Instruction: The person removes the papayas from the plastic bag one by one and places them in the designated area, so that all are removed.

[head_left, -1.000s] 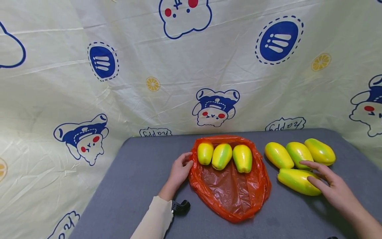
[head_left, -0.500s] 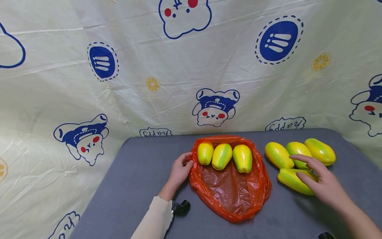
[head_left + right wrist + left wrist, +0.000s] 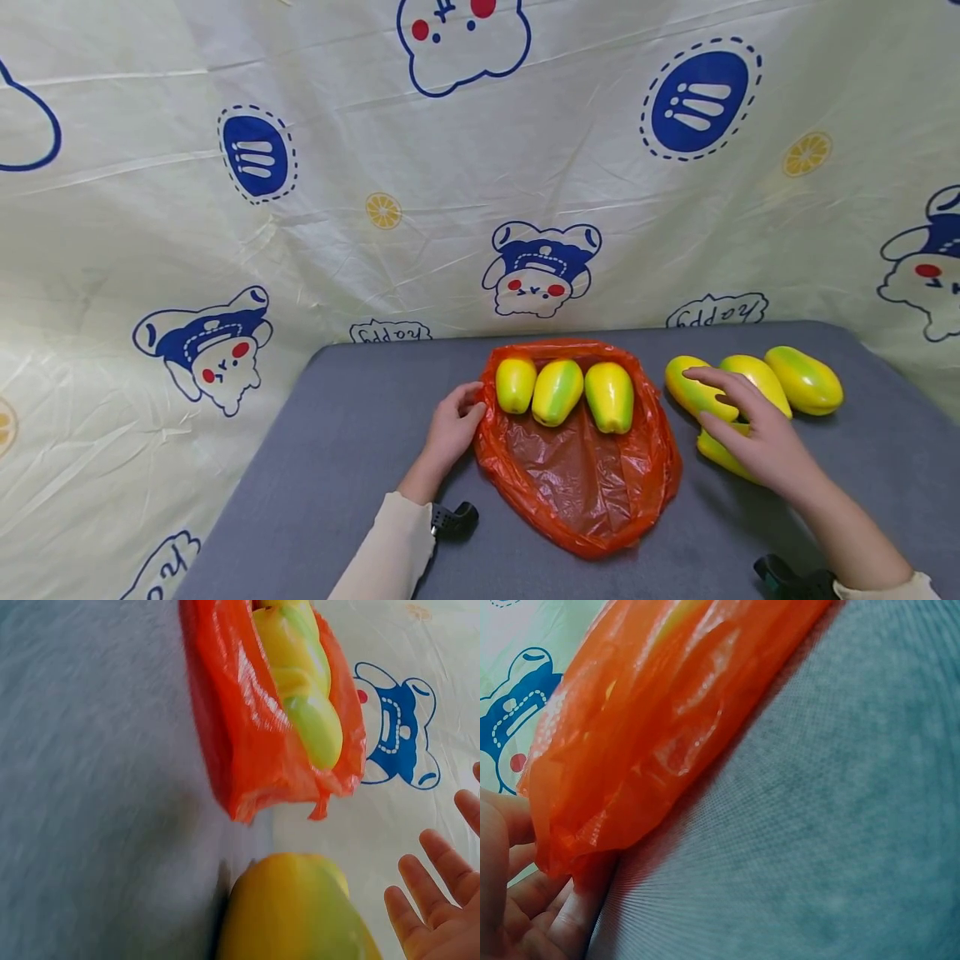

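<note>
An orange-red plastic bag [image 3: 585,492] lies spread wide on the table, with three yellow-green papayas [image 3: 557,393] in a row at its far side. My left hand [image 3: 454,425] pinches the bag's left rim, and the left wrist view has thumb and fingers on the orange film [image 3: 630,787]. Over the loose papayas [image 3: 804,381] to the right of the bag, my right hand [image 3: 761,437] hovers with fingers spread and nothing in them. It partly covers the nearest papaya [image 3: 720,454]. In the right wrist view its open fingers [image 3: 446,862] stand apart from a papaya [image 3: 292,915].
The grey table [image 3: 360,467] ends against a pale cartoon-printed cloth [image 3: 322,167] behind and at the sides. Black wrist-worn devices [image 3: 455,521] sit on both wrists, close above the tabletop.
My right hand has moved left and slightly away from me, over the loose papayas toward the bag. The left hand, bag and papayas have stayed put.
</note>
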A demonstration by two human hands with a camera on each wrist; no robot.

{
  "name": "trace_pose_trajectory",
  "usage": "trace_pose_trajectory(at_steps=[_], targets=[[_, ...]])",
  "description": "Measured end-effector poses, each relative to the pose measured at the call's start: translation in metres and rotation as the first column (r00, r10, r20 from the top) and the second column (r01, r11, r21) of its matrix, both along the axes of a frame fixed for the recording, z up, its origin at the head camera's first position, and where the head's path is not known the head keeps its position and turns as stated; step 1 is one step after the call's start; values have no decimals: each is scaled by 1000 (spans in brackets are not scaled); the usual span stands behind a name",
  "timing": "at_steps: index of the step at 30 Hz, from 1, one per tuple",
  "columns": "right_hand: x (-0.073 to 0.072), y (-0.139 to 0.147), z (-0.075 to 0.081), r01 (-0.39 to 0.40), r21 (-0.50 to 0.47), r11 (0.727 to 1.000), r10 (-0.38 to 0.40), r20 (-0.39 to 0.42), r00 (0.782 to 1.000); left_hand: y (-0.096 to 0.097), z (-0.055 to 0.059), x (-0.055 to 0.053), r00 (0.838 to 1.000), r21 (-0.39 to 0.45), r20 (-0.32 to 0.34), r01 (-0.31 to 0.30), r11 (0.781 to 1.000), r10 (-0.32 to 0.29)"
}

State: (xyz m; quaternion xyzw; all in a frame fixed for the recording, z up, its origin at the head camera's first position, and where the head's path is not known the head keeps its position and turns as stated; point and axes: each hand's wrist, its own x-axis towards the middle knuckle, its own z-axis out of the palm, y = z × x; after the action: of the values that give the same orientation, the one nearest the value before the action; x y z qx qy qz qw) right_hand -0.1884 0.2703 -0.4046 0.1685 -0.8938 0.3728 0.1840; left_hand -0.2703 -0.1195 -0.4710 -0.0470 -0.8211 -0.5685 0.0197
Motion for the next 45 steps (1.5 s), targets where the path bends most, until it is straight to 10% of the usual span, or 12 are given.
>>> trace_pose_trajectory(at_steps=[27, 45], targets=[[-34, -46, 3, -29, -92, 995, 35, 59, 998, 1, -4, -2, 1000, -3, -12, -2, 1000, 2], [-54, -65, -4, 112, -301, 947, -7, 328, 945, -1, -5, -4, 1000, -1, -11, 5, 1000, -5]])
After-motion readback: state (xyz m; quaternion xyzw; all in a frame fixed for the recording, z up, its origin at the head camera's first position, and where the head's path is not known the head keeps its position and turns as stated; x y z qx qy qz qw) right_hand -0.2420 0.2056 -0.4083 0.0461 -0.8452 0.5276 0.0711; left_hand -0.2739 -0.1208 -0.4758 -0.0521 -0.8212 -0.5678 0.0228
